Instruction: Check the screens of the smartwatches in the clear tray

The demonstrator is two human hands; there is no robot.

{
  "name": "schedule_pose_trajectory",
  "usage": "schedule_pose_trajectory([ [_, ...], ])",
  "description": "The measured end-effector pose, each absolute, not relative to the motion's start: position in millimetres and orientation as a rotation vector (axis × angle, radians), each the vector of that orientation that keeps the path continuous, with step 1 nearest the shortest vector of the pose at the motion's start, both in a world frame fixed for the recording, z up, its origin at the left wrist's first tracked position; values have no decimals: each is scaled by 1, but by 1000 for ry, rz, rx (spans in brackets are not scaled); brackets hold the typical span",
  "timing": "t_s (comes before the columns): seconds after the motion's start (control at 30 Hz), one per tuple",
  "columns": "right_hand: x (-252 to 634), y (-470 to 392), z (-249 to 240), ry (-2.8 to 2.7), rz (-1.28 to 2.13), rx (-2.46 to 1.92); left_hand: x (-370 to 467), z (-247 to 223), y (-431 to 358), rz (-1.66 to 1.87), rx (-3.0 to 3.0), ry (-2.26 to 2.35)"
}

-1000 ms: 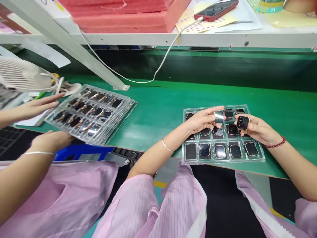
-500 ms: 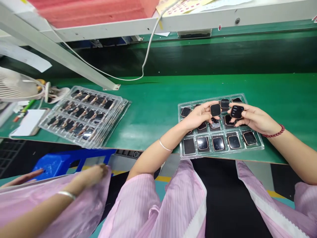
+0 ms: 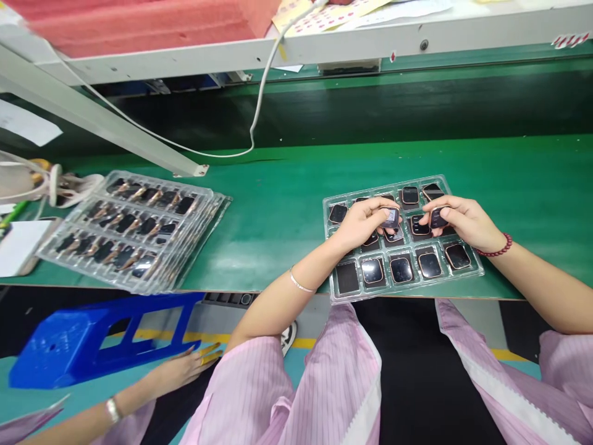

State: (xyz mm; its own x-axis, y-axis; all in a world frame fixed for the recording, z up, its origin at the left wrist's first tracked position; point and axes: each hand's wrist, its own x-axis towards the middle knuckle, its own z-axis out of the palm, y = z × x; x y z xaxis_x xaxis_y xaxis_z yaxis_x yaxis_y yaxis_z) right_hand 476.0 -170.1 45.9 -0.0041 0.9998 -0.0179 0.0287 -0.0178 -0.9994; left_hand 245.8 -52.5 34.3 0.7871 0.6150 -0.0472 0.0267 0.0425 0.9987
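Observation:
My left hand (image 3: 362,224) is closed on a smartwatch body (image 3: 391,216) without a strap, its screen showing a pale lit picture. Another square smartwatch body (image 3: 437,218), with small light text on a dark face, is pinched in my right hand (image 3: 470,224). Both hands hover over a clear plastic tray (image 3: 335,298) at the bench's front edge. Rows of similar watch bodies sit in its compartments, among them a dark-screened watch (image 3: 401,269) in the front row. The front left compartment (image 3: 347,277) holds only a dark pad. My fingers hide part of the middle row.
Stacked clear trays (image 3: 157,281) of watch parts stand on the green bench (image 3: 273,235) to the left. A white cable (image 3: 257,111) hangs from the shelf (image 3: 333,46). A co-worker's hand (image 3: 178,372) is at lower left, near a blue stool (image 3: 60,346).
The watch in my left hand has gone from a dark screen to a lit one. Both held watches are tilted differently. The co-worker's hand has moved lower, and the view has shifted slightly.

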Motion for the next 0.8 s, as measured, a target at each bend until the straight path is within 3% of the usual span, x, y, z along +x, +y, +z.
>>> schedule_pose_trajectory([
  [0.8, 479, -172, 46, -1342, 1117, -1393, 251, 28, -53, 531, 1397, 587],
])
